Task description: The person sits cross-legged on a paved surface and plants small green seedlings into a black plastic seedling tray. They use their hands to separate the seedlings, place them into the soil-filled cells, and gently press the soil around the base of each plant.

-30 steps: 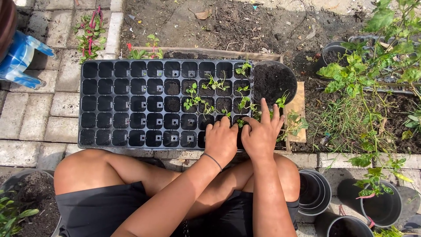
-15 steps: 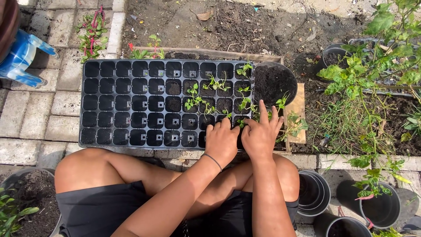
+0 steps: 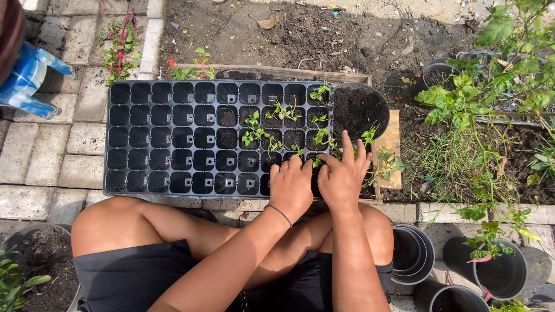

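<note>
A black plastic seedling tray [image 3: 162,138] with many square cells lies on the paving in front of my knees. Most cells are empty; those at the right end hold soil and small green seedlings [image 3: 254,130]. My left hand [image 3: 291,186] and my right hand [image 3: 342,176] rest side by side on the tray's near right corner. Their fingertips press around a small seedling [image 3: 316,162] in a corner cell. A round black pot of dark soil [image 3: 361,107] stands just past the tray's right end.
A blue plastic object [image 3: 26,78] lies at the far left. Stacked empty black pots [image 3: 413,254] and more pots [image 3: 503,271] sit at the lower right. Leafy plants [image 3: 491,86] fill the right side. A soil-filled pot [image 3: 34,260] is at the lower left.
Both hands stay on the same tray corner; the fingers shift only slightly around the seedling. The view has drifted a little.
</note>
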